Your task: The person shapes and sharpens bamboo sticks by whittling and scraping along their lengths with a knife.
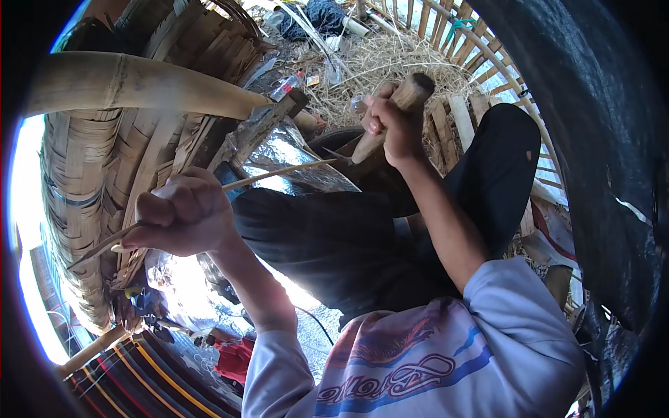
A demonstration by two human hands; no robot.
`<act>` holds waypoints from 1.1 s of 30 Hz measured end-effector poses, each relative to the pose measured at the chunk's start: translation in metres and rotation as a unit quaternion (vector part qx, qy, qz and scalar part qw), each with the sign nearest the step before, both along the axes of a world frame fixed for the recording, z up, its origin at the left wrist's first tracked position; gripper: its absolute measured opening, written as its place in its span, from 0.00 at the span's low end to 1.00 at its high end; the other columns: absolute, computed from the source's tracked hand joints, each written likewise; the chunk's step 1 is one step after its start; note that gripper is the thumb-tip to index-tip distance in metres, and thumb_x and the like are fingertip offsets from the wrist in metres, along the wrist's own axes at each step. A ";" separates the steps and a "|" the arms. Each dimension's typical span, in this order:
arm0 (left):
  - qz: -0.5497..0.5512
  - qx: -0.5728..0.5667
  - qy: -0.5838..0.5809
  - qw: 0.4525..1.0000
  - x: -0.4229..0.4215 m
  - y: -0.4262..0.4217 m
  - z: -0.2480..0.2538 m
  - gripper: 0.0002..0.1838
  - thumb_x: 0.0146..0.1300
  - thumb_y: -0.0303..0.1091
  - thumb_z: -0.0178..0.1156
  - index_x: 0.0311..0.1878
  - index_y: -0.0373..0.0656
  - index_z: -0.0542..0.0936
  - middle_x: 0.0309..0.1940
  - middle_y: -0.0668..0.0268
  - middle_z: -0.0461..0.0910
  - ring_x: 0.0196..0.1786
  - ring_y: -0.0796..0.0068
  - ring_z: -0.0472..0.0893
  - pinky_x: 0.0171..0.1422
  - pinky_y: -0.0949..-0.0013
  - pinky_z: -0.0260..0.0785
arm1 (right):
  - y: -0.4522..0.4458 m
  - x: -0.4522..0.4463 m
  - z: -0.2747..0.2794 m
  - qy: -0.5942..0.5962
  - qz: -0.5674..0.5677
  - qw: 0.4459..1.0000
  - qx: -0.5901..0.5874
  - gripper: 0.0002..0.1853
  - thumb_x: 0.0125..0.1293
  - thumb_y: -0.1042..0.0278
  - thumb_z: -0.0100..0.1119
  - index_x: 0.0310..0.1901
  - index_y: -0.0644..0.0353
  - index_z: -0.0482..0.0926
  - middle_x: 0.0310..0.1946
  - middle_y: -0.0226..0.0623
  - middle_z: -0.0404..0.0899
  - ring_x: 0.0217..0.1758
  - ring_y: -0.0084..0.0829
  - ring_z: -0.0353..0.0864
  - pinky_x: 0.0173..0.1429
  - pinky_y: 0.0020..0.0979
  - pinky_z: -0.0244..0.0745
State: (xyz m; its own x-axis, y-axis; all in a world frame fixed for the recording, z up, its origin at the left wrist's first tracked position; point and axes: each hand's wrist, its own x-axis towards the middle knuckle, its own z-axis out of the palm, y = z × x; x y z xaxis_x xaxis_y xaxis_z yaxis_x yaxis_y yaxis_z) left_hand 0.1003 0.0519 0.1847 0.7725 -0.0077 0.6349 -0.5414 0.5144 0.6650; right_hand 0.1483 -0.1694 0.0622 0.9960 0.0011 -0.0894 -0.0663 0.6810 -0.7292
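Observation:
My left hand is closed around a thin bamboo strip, which runs from the lower left up to the right. In my right hand is a knife with a thick wooden handle, gripped in a fist. Its short, narrow blade points left from the lower end of the handle, and the strip's far end meets it or lies just beside it; I cannot tell if they touch. Below the blade is my leg in dark trousers.
A thick bamboo pole and a woven bamboo wall stand at the left. Straw or shavings cover the ground ahead, with a plastic bottle nearby. A slatted bamboo fence curves behind. Dark sheeting hangs at the right.

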 end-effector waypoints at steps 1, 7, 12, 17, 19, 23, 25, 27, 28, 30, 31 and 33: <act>0.009 -0.008 0.005 1.000 0.000 0.000 0.001 0.30 0.63 0.70 0.34 0.21 0.53 0.53 0.07 0.77 0.44 0.10 0.86 0.41 0.12 0.77 0.34 | -0.004 -0.001 0.007 -0.019 0.011 0.999 0.026 0.11 0.52 0.81 0.58 0.23 0.57 0.65 0.13 0.26 0.62 0.15 0.19 0.64 0.22 0.24 0.59; 0.046 -0.021 0.006 0.999 0.000 -0.002 0.000 0.29 0.63 0.69 0.34 0.22 0.53 0.53 0.07 0.76 0.44 0.10 0.86 0.41 0.12 0.78 0.33 | 0.016 -0.013 -0.060 -0.091 -0.004 0.945 -0.313 0.05 0.52 0.72 0.62 0.26 0.63 0.78 0.20 0.29 0.78 0.27 0.20 0.77 0.33 0.25 0.72; 0.089 -0.019 0.020 0.996 -0.001 -0.001 0.001 0.29 0.63 0.69 0.33 0.22 0.53 0.54 0.08 0.76 0.43 0.11 0.86 0.40 0.12 0.78 0.34 | 0.003 -0.011 -0.020 -0.057 0.026 0.998 -0.026 0.11 0.55 0.78 0.59 0.25 0.58 0.65 0.16 0.28 0.65 0.16 0.19 0.65 0.23 0.22 0.60; 0.088 -0.035 0.033 0.995 -0.003 0.002 -0.001 0.29 0.63 0.69 0.34 0.21 0.53 0.53 0.08 0.76 0.42 0.11 0.85 0.40 0.12 0.77 0.36 | 0.016 0.003 -0.058 -0.063 0.014 0.990 -0.122 0.10 0.58 0.74 0.58 0.22 0.60 0.68 0.12 0.27 0.67 0.13 0.17 0.65 0.19 0.22 0.61; 0.099 -0.034 0.036 0.994 -0.002 0.002 0.002 0.29 0.63 0.69 0.35 0.21 0.53 0.53 0.08 0.76 0.42 0.11 0.85 0.40 0.12 0.77 0.36 | 0.009 0.014 -0.042 0.013 -0.026 1.000 -0.002 0.10 0.57 0.75 0.59 0.23 0.60 0.68 0.13 0.27 0.67 0.13 0.18 0.65 0.19 0.23 0.60; 0.144 -0.013 0.074 0.987 -0.005 0.005 0.000 0.29 0.63 0.70 0.33 0.19 0.56 0.51 0.07 0.77 0.40 0.11 0.87 0.39 0.14 0.79 0.45 | 0.004 0.004 -0.014 -0.055 0.017 0.995 0.077 0.10 0.56 0.76 0.58 0.23 0.61 0.67 0.13 0.29 0.65 0.13 0.20 0.64 0.19 0.24 0.60; 0.125 -0.006 0.060 0.990 -0.002 0.003 0.001 0.29 0.62 0.71 0.33 0.19 0.56 0.51 0.07 0.77 0.40 0.11 0.87 0.39 0.14 0.80 0.48 | 0.015 -0.001 -0.053 -0.047 0.020 0.992 -0.112 0.10 0.55 0.74 0.59 0.20 0.61 0.70 0.13 0.29 0.70 0.15 0.19 0.69 0.22 0.23 0.64; 0.166 -0.003 0.068 0.984 -0.003 -0.004 0.004 0.29 0.63 0.69 0.32 0.19 0.56 0.51 0.08 0.77 0.41 0.12 0.87 0.39 0.13 0.78 0.43 | 0.020 0.000 -0.066 -0.069 -0.010 0.977 -0.202 0.11 0.57 0.74 0.59 0.19 0.61 0.70 0.13 0.28 0.70 0.15 0.17 0.69 0.21 0.22 0.63; 0.164 -0.002 0.064 0.984 -0.001 -0.006 0.005 0.29 0.63 0.69 0.32 0.19 0.56 0.51 0.08 0.77 0.41 0.12 0.87 0.39 0.13 0.78 0.43 | 0.021 0.002 -0.066 -0.062 -0.016 0.973 -0.221 0.12 0.57 0.74 0.59 0.19 0.61 0.70 0.12 0.27 0.70 0.14 0.17 0.68 0.20 0.22 0.63; 0.153 -0.042 0.070 0.985 -0.004 -0.007 0.004 0.29 0.64 0.69 0.32 0.19 0.55 0.50 0.08 0.77 0.41 0.13 0.87 0.39 0.16 0.79 0.55 | 0.015 0.004 -0.057 -0.053 -0.004 0.990 -0.131 0.12 0.57 0.74 0.59 0.19 0.61 0.70 0.12 0.26 0.69 0.13 0.18 0.67 0.20 0.22 0.62; 0.158 -0.041 0.076 0.984 -0.006 -0.004 0.002 0.29 0.64 0.69 0.32 0.19 0.55 0.50 0.08 0.77 0.41 0.13 0.87 0.39 0.16 0.79 0.55 | 0.011 0.003 -0.047 -0.042 0.009 0.998 -0.042 0.12 0.57 0.73 0.59 0.18 0.61 0.70 0.12 0.25 0.68 0.12 0.19 0.65 0.20 0.22 0.61; 0.110 -0.017 0.057 0.992 -0.006 0.003 0.001 0.29 0.64 0.69 0.32 0.19 0.55 0.50 0.09 0.77 0.40 0.13 0.86 0.39 0.18 0.80 0.58 | 0.013 -0.005 -0.056 -0.013 0.028 0.999 -0.011 0.12 0.55 0.72 0.61 0.19 0.61 0.69 0.12 0.25 0.67 0.13 0.20 0.63 0.21 0.24 0.60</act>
